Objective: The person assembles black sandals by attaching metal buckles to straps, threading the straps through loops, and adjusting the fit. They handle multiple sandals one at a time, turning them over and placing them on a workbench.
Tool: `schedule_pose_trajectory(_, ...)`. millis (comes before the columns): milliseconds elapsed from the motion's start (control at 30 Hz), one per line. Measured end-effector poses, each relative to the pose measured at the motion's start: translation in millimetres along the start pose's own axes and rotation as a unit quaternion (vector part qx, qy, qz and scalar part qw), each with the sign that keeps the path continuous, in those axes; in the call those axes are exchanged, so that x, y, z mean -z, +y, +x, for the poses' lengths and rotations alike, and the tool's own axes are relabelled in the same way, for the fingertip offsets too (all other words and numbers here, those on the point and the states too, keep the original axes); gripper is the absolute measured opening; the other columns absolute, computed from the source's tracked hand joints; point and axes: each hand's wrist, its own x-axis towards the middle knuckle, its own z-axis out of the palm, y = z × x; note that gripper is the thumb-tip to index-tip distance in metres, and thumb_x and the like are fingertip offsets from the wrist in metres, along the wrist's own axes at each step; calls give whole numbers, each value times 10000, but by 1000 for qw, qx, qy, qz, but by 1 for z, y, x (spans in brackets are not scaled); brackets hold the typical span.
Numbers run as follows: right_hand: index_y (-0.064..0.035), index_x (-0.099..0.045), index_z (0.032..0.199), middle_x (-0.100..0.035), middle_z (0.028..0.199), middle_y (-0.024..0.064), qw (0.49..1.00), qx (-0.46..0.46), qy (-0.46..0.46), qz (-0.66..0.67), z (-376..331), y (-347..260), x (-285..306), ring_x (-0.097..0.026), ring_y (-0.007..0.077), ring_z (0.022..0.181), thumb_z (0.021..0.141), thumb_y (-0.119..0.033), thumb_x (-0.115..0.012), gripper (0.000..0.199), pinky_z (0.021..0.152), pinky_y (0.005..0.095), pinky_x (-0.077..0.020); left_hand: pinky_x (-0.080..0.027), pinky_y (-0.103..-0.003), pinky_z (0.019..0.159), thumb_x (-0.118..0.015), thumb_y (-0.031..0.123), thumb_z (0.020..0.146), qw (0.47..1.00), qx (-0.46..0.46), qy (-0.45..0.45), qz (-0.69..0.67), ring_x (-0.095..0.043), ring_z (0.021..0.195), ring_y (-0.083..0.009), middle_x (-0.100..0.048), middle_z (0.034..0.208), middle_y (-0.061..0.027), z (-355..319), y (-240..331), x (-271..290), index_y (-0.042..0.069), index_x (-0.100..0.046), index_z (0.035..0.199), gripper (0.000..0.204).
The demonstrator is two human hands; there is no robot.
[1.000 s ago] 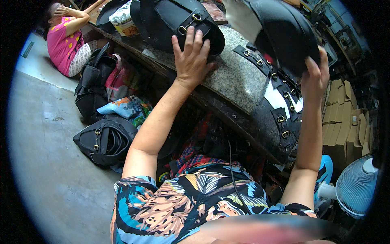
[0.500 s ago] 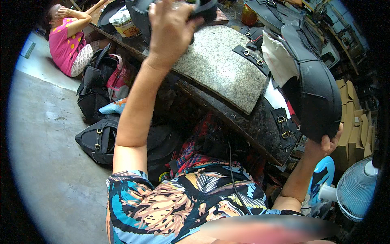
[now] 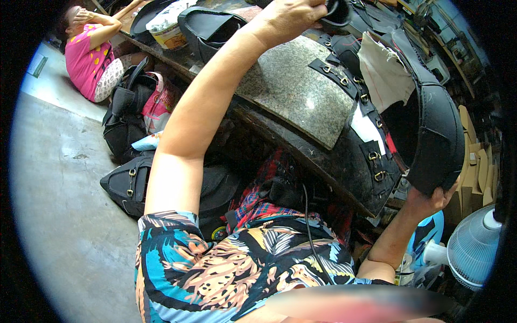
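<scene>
My right hand is closed on the lower end of a large curved black leather piece, seemingly part of a saddle. It stands raised at the bench's right side, with a ragged pale fabric flap hanging at its inner edge. My left hand reaches across the bench to the far edge of the view. Its fingers are closed at the rim of a rounded, hollow black piece, whose full shape is cut off. Black straps with brass-coloured fittings lie near the leather piece.
A speckled stone slab lies on the dark bench. Beyond my left forearm are a pointed black leather piece and a tub. Black leather goods are on the floor. A fan stands at right; another person sits far left.
My left hand has swung right across the bench with a black piece, uncovering the pointed leather piece. The large curved piece in my right hand has shifted slightly right.
</scene>
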Motion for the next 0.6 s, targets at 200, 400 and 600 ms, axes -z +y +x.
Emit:
schedule_pose_trajectory(200,29,-511,1241,-582,1195,159,1000,-7,-18,-20,-13,-12,-15,-592,296,1047,695,-176,-645,598,919,452,-516,-383,-510,988,-520,101,830,968,178,-154,88,-549,1060,-315,-596,1058,-162,-46,-4,-72,5,-606,1042,248)
schedule_pose_trajectory(400,5,-528,1069,-600,1018,183,938,153,-238,-199,-6,9,-66,-602,329,968,800,-482,-722,589,1022,603,-405,-441,-410,952,-641,42,798,963,256,49,-69,-554,1091,-372,-601,1119,-208,-52,36,-31,-8,-589,1163,372)
schedule_pose_trajectory(600,-101,-599,951,-600,908,60,765,187,-510,-347,-22,29,-130,-621,263,954,581,-202,-827,446,1119,578,-277,-553,-270,778,-551,128,980,714,546,101,-427,-665,926,-178,-626,1071,-118,-114,82,26,-24,-554,1227,290)
